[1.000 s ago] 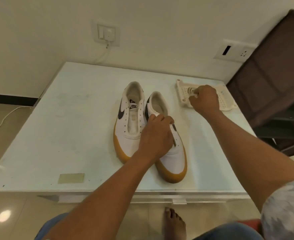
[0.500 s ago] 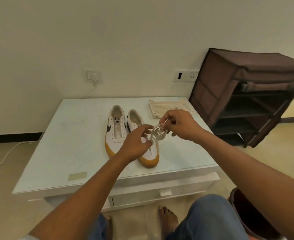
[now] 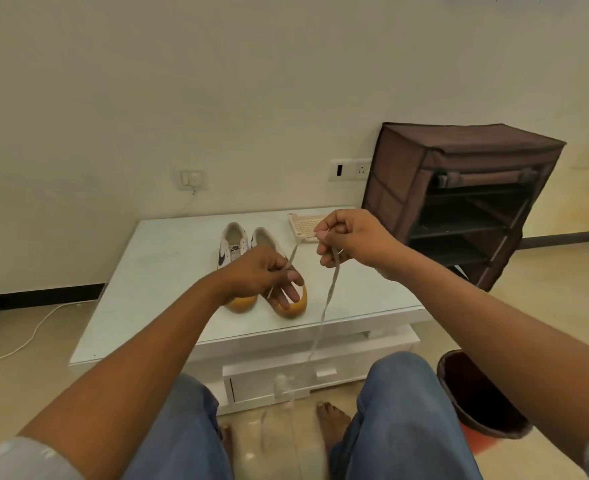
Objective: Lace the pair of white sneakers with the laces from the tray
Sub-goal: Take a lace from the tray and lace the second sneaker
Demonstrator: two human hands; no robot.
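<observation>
Lace [image 3: 328, 296] pinched in left hand [image 3: 258, 271], right hand [image 3: 352, 240] grip; hands overlap sneakers [image 3: 234, 242], tray [image 3: 300, 225].

the lace [image 3: 329, 292] you hold is flat matt woven cloth. the sneakers [image 3: 233, 249] show smooth white uppers over matt tan rubbery soles. the table top [image 3: 161, 268] is glossy white; the tray [image 3: 303, 227] is perforated cream plastic; the shoe rack [image 3: 400, 174] wears matt brown fabric; floor tiles [image 3: 26, 375] shine.
</observation>
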